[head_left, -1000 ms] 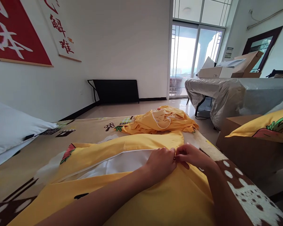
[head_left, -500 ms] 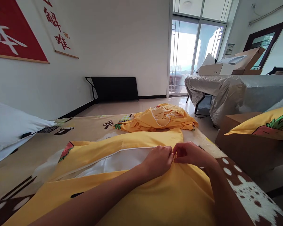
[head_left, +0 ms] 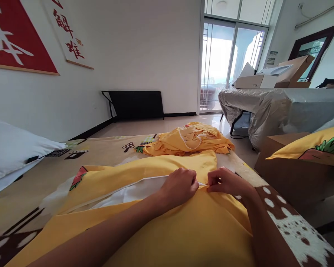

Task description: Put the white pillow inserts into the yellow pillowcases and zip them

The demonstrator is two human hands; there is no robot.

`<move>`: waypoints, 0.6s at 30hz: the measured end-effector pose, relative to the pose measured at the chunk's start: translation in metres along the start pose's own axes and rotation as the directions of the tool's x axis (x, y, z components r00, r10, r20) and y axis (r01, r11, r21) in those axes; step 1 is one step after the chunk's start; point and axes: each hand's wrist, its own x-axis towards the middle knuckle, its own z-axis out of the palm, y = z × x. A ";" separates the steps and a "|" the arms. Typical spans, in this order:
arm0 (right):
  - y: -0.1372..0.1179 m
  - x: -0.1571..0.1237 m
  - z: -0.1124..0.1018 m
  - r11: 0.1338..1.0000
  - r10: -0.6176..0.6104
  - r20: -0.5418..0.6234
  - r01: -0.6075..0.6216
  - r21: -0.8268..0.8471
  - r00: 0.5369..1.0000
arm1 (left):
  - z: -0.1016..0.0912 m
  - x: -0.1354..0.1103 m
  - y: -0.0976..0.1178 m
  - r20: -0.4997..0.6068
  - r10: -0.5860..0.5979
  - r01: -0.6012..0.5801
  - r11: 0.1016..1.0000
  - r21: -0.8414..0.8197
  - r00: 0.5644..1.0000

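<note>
A yellow pillowcase (head_left: 183,230) lies across the bed in front of me, its long opening gaping to show the white pillow (head_left: 133,193) inside. My left hand (head_left: 179,185) is closed in a pinch on the opening's edge, at the zipper line. My right hand (head_left: 225,181) pinches the same edge just to the right, a small gap between the two hands. Both forearms rest over the yellow cloth.
A crumpled yellow cloth heap (head_left: 187,141) lies further up the patterned bedsheet (head_left: 100,152). A white pillow (head_left: 13,152) sits at the left. A cardboard box (head_left: 292,174) with a yellow pillow (head_left: 314,148) on it stands at the right, a covered table (head_left: 281,107) behind it.
My left hand has slid left along the opening's edge, away from my right hand, so a gap shows between them. The hands touched before.
</note>
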 end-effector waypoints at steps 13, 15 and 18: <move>-0.037 0.002 0.017 0.997 -0.069 -0.241 0.063 -0.034 0.968 | -0.017 -0.004 -0.005 0.051 0.028 -0.027 1.000 -0.015 0.998; -0.039 0.004 0.021 0.997 -0.005 -0.219 -0.012 -0.079 0.976 | -0.017 -0.004 -0.004 0.053 0.032 -0.032 0.999 0.006 0.998; -0.040 0.005 0.023 0.989 0.011 -0.182 -0.038 -0.144 0.983 | -0.017 -0.007 -0.001 0.076 0.019 -0.023 0.999 0.046 0.997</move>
